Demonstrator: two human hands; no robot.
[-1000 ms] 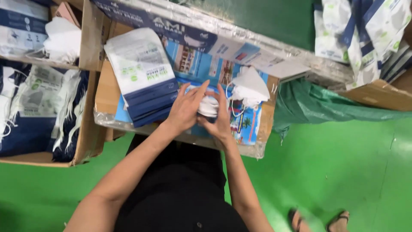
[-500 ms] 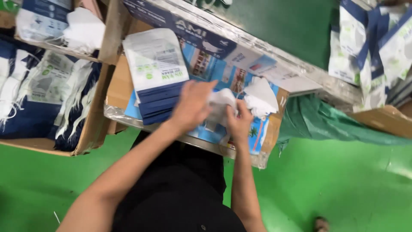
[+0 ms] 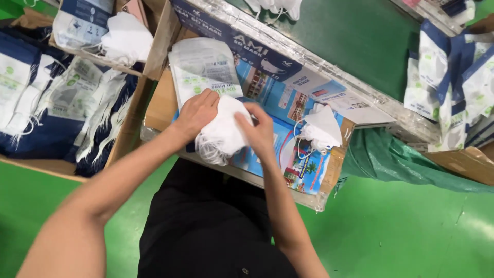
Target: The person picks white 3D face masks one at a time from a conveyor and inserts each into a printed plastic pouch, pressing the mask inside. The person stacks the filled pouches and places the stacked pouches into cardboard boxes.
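Hands (image 3: 226, 123) cupped round white masks (image 3: 222, 135)

White-and-navy pouch stack (image 3: 206, 69) beside blue carton (image 3: 242, 44).

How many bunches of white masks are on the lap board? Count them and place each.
2. One bunch is gripped between the left hand and right hand; a second bunch lies near the board's right end. Others may hide beneath.

Head view: worn on the person's head, looking steeply down, close over the surface (image 3: 314, 175) at lap height.
Facing: forward past both forearms, green floor (image 3: 411, 237) beneath.
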